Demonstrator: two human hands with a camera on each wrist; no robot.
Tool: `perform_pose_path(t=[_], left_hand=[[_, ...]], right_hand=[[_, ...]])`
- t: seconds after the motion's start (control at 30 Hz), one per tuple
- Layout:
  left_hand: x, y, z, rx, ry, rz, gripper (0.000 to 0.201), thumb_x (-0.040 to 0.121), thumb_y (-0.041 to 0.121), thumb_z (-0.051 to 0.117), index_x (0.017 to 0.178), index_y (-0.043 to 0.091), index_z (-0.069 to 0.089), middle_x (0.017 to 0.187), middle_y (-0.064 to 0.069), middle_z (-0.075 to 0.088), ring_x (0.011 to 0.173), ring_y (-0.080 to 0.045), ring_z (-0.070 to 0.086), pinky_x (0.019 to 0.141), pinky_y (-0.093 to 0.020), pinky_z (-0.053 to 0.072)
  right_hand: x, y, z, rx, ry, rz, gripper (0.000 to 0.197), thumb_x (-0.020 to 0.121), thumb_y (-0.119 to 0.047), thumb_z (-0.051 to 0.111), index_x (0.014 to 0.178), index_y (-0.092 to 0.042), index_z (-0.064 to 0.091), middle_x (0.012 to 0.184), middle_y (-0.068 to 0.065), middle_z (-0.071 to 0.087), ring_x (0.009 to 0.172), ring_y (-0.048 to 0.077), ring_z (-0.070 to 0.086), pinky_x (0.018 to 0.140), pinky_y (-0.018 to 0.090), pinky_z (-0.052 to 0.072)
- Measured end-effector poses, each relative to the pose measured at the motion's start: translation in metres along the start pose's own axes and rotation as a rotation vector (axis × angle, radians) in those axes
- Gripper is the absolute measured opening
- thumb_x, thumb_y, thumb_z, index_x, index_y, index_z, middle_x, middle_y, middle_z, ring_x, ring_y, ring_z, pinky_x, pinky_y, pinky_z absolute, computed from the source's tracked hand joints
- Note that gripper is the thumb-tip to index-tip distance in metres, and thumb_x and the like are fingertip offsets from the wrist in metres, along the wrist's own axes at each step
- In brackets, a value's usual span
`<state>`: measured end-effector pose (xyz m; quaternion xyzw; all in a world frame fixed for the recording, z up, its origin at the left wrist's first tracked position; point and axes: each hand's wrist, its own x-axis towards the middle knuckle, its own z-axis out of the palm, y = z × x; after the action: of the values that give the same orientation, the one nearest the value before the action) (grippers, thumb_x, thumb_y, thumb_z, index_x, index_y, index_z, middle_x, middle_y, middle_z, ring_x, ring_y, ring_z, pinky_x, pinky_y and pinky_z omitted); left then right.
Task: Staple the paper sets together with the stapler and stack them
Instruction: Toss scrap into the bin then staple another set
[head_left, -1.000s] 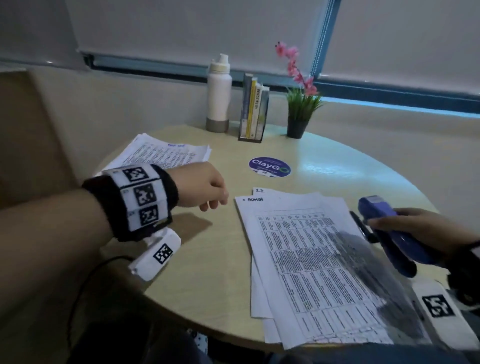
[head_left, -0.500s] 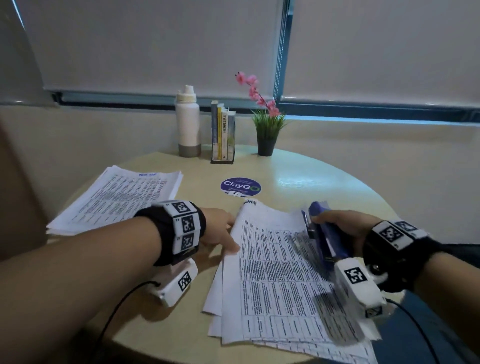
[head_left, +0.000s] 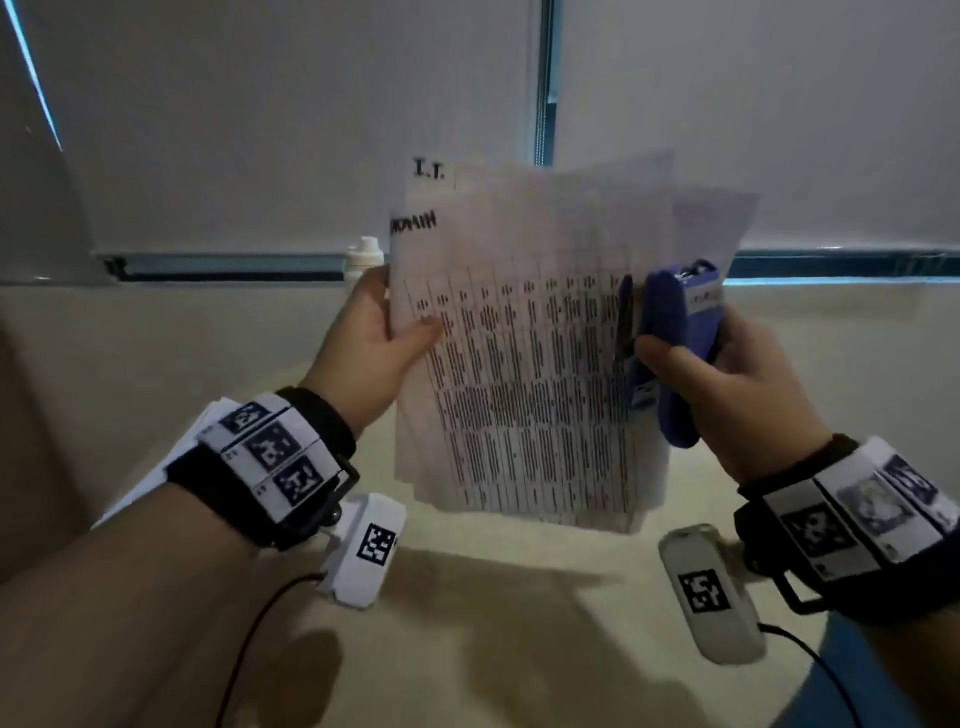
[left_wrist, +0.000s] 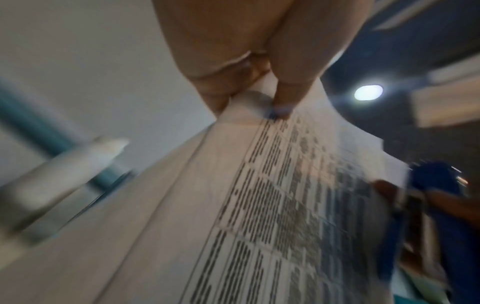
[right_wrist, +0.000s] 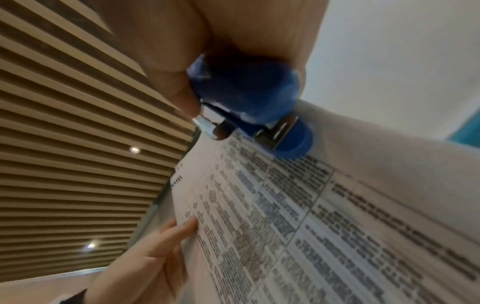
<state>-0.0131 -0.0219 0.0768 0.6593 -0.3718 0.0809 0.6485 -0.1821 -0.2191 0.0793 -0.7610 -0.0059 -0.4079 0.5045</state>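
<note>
A loose set of printed table sheets (head_left: 524, 353) stands upright above the round table (head_left: 509, 613). My left hand (head_left: 379, 332) pinches its left edge between thumb and fingers; the left wrist view shows the thumb (left_wrist: 288, 102) pressed on the paper (left_wrist: 259, 205). My right hand (head_left: 727, 379) grips the blue stapler (head_left: 670, 353) at the sheets' right edge. In the right wrist view the stapler (right_wrist: 249, 96) lies against the paper (right_wrist: 311, 216). Handwritten labels top the sheets.
A white bottle (head_left: 365, 257) peeks out behind the left edge of the sheets. A second pile of papers (head_left: 156, 483) lies on the table behind my left wrist. Blinds and a window sill run along the back wall.
Both hands have lifted the sheets off the table and stood them upright in front of me. The stapler has gone up with my right hand. The head view has tilted upward.
</note>
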Motion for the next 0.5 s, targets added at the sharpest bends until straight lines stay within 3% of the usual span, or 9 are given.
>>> perform_pose_path(t=[0.07,0.13,0.2,0.27,0.33,0.37,0.43,0.5], left_hand=[[-0.001,0.025,0.002,0.105,0.091,0.182,0.037,0.09,0.01,0.061,0.105,0.037,0.041,0.1,0.019,0.062,0.09,0.006,0.065,0.081,-0.023,0.056],[-0.005,0.036,0.006,0.169,0.14,0.28,0.044,0.089,0.01,0.062,0.119,0.029,0.035,0.107,0.017,0.06,0.095,0.005,0.063,0.081,-0.018,0.055],[-0.013,0.034,0.01,0.181,0.149,0.275,0.06,0.089,0.008,0.062,0.135,0.018,0.025,0.119,0.009,0.057,0.106,-0.002,0.061,0.09,-0.02,0.052],[-0.024,0.019,0.011,0.136,0.133,0.206,0.069,0.088,0.006,0.062,0.141,0.022,0.02,0.13,0.006,0.053,0.115,-0.006,0.057,0.099,-0.027,0.047],[-0.037,0.0,0.011,0.114,0.092,0.13,0.07,0.089,0.005,0.06,0.141,0.029,0.02,0.133,0.001,0.052,0.116,-0.005,0.058,0.1,-0.033,0.048],[-0.044,-0.009,0.012,0.106,0.062,0.08,0.069,0.091,0.006,0.057,0.142,0.03,0.018,0.13,-0.001,0.055,0.11,-0.002,0.061,0.095,-0.032,0.052],[-0.053,-0.019,0.013,0.126,0.016,0.03,0.062,0.096,0.009,0.049,0.141,0.037,0.018,0.117,0.001,0.062,0.095,0.003,0.064,0.086,-0.029,0.055],[-0.055,-0.02,0.015,0.169,0.006,0.056,0.053,0.098,0.009,0.043,0.133,0.044,0.023,0.106,0.006,0.064,0.09,0.003,0.064,0.083,-0.029,0.053]], right_hand=[[0.002,-0.013,0.001,-0.023,0.06,-0.052,0.025,0.068,-0.035,0.063,0.091,-0.032,0.053,0.094,0.004,0.064,0.083,0.016,0.06,0.073,0.026,0.05],[0.002,-0.023,0.004,-0.032,0.07,-0.084,0.025,0.071,-0.031,0.06,0.095,-0.03,0.053,0.103,0.01,0.061,0.085,0.016,0.059,0.07,0.023,0.051],[-0.001,-0.022,0.007,-0.039,0.035,-0.082,0.031,0.072,-0.03,0.059,0.101,-0.021,0.055,0.103,0.012,0.062,0.086,0.021,0.061,0.07,0.026,0.053],[-0.008,-0.012,0.01,-0.074,-0.02,-0.029,0.039,0.068,-0.037,0.061,0.102,-0.019,0.057,0.101,0.012,0.062,0.089,0.026,0.061,0.075,0.035,0.053],[-0.018,0.005,0.012,-0.095,-0.066,0.036,0.037,0.064,-0.041,0.064,0.096,-0.025,0.058,0.101,0.012,0.061,0.089,0.026,0.061,0.078,0.041,0.053],[-0.023,0.015,0.014,-0.078,-0.092,0.079,0.032,0.067,-0.037,0.067,0.095,-0.026,0.058,0.102,0.012,0.061,0.087,0.021,0.062,0.077,0.038,0.053],[-0.032,0.031,0.019,-0.051,-0.153,0.149,0.023,0.079,-0.015,0.07,0.095,-0.023,0.057,0.099,0.012,0.061,0.075,0.006,0.061,0.069,0.022,0.052],[-0.036,0.038,0.021,-0.078,-0.161,0.158,0.023,0.082,-0.005,0.066,0.095,-0.022,0.057,0.095,0.011,0.061,0.071,0.005,0.058,0.063,0.014,0.048]])
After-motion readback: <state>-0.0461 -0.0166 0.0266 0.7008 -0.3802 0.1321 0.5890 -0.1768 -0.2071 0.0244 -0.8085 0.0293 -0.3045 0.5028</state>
